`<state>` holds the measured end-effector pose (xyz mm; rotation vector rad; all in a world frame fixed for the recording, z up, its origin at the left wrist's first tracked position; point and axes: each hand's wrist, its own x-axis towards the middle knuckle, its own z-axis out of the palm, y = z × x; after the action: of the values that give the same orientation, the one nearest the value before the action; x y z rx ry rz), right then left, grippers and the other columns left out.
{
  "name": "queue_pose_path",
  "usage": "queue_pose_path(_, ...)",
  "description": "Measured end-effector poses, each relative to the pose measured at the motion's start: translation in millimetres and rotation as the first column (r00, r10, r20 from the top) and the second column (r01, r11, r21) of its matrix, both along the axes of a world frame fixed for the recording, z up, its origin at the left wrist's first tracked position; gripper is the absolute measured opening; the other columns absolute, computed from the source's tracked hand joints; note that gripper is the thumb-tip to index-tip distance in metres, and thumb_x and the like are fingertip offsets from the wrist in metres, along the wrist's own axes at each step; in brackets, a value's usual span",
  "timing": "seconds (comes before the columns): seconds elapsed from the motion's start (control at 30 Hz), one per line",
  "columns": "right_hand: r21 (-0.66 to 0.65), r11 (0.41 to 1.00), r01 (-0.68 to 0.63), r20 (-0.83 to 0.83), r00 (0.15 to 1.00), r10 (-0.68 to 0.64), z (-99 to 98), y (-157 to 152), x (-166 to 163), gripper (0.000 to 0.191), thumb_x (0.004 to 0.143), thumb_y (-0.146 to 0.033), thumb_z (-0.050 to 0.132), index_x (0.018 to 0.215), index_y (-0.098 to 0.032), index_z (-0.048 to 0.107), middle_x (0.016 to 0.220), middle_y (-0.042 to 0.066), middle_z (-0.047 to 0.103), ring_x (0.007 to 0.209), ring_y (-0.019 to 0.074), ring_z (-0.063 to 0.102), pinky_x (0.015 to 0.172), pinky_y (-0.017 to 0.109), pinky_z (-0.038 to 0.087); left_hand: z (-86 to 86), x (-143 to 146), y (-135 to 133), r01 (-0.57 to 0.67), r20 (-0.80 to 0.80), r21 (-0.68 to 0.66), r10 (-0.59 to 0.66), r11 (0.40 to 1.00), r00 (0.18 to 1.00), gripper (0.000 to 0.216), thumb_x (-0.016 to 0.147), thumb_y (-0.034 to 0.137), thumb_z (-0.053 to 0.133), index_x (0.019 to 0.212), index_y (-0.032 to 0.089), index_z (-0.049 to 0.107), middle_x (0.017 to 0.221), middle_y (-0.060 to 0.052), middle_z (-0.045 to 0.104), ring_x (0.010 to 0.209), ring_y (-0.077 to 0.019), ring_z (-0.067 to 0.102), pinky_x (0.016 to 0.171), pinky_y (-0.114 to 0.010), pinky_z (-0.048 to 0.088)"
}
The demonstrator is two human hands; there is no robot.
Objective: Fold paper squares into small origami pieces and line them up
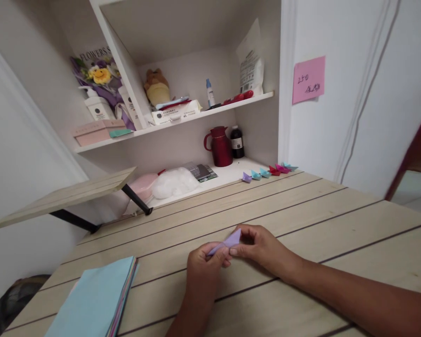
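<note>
A small piece of folded purple paper [233, 238] with a pointed tip is held between my two hands, just above the wooden table. My left hand [207, 263] pinches its left end between thumb and fingers. Gripping the right side near the lower edge is my right hand [258, 243], its thumb in front and its fingers partly behind the paper. Along the table's far edge stands a row of folded paper boats, with a purple boat [246, 177] at the left and a red boat [274, 170] farther right.
A stack of coloured paper [94, 297], light blue on top, lies at the front left of the table [301, 220]. Behind it rises a small raised shelf [70, 192] on black legs. A red jug [221, 147] and dark bottle [236, 142] stand in the cabinet.
</note>
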<state>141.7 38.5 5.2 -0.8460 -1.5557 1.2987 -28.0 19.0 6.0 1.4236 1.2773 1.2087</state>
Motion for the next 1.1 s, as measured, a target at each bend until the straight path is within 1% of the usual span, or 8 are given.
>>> queue_pose_path(0.17, 0.0, 0.999, -0.038, -0.047, 0.998, 0.038, 4.8, -5, 0, 0.027, 0.072, -0.042, 0.073, 0.072, -0.016, 0.063, 0.07, 0.001, 0.068, 0.069, 0.0168, 0.062, 0.068, 0.029, 0.047, 0.9, -1, 0, 0.054, 0.001, -0.013, -0.054, 0.998, 0.999, 0.019, 0.069, 0.033, 0.067, 0.068, 0.016, 0.074, 0.058, -0.002, 0.068, 0.054, -0.0141, 0.058, 0.058, -0.024, 0.047)
queue_pose_path(0.3, 0.047, 0.998, -0.042, -0.04, 0.998, 0.044, 6.8, -8, 0, 0.026, 0.075, -0.041, 0.071, 0.075, -0.017, 0.063, 0.076, 0.003, 0.069, 0.075, 0.0181, 0.062, 0.074, 0.031, 0.047, 1.8, -2, 1, 0.062, 0.014, -0.028, -0.062, 0.998, 0.998, 0.019, 0.068, 0.033, 0.068, 0.068, 0.016, 0.075, 0.056, -0.002, 0.067, 0.053, -0.0143, 0.058, 0.058, -0.025, 0.047)
queue_pose_path(0.43, 0.034, 0.989, -0.146, -0.126, 0.981, 0.149, 8.6, -10, -1, 0.026, 0.081, -0.043, 0.065, 0.078, -0.017, 0.06, 0.078, 0.004, 0.07, 0.078, 0.0187, 0.064, 0.078, 0.034, 0.048, 4.5, -3, 0, 0.072, 0.039, -0.036, -0.071, 0.997, 0.997, 0.021, 0.068, 0.036, 0.07, 0.068, 0.016, 0.075, 0.056, -0.002, 0.066, 0.056, -0.015, 0.058, 0.061, -0.025, 0.048)
queue_pose_path(0.5, 0.025, 0.984, -0.175, -0.148, 0.973, 0.177, 9.8, -10, -1, 0.029, 0.083, -0.046, 0.063, 0.079, -0.017, 0.061, 0.076, 0.003, 0.069, 0.078, 0.0186, 0.064, 0.078, 0.034, 0.049, 6.4, -4, -1, 0.083, 0.055, -0.044, -0.08, 0.996, 0.995, 0.023, 0.067, 0.038, 0.071, 0.066, 0.015, 0.074, 0.054, -0.002, 0.065, 0.057, -0.0158, 0.059, 0.061, -0.026, 0.048)
queue_pose_path(0.63, 0.042, 0.986, -0.159, -0.091, 0.983, 0.162, 13.3, -9, 1, 0.039, 0.086, -0.053, 0.055, 0.078, -0.015, 0.065, 0.072, 0.004, 0.068, 0.075, 0.0181, 0.064, 0.078, 0.033, 0.047, 9.8, -6, -4, 0.084, 0.038, -0.028, -0.083, 0.996, 0.996, 0.025, 0.067, 0.04, 0.071, 0.063, 0.015, 0.074, 0.054, -0.002, 0.065, 0.055, -0.0151, 0.057, 0.061, -0.026, 0.048)
queue_pose_path(0.77, 0.037, 0.982, -0.184, -0.129, 0.974, 0.187, 14.5, -8, 0, 0.049, 0.086, -0.06, 0.05, 0.076, -0.015, 0.065, 0.066, 0.004, 0.067, 0.07, 0.0184, 0.064, 0.078, 0.033, 0.047, 10.0, -8, -5, 0.109, 0.022, -0.01, -0.109, 0.994, 0.994, 0.029, 0.07, 0.043, 0.069, 0.062, 0.015, 0.073, 0.056, -0.003, 0.065, 0.056, -0.015, 0.056, 0.062, -0.026, 0.046)
queue_pose_path(0.9, 0.036, 0.982, -0.187, -0.163, 0.968, 0.19, 10.1, -7, -4, 0.051, 0.085, -0.063, 0.049, 0.076, -0.015, 0.064, 0.066, 0.004, 0.067, 0.066, 0.0183, 0.063, 0.075, 0.034, 0.048, 7.6, -9, -3, 0.137, 0.021, -0.017, -0.137, 0.99, 0.99, 0.029, 0.07, 0.043, 0.068, 0.063, 0.015, 0.073, 0.057, -0.004, 0.066, 0.056, -0.015, 0.056, 0.062, -0.026, 0.045)
queue_pose_path(1.1, 0.026, 0.982, -0.186, -0.099, 0.977, 0.187, 6.5, -5, -7, 0.047, 0.087, -0.059, 0.049, 0.075, -0.016, 0.064, 0.066, 0.005, 0.066, 0.066, 0.0202, 0.062, 0.077, 0.037, 0.047, 11.2, -6, -6, 0.117, 0.043, -0.016, -0.117, 0.993, 0.992, 0.026, 0.068, 0.039, 0.066, 0.057, 0.016, 0.071, 0.054, -0.003, 0.065, 0.053, -0.015, 0.054, 0.06, -0.026, 0.043)
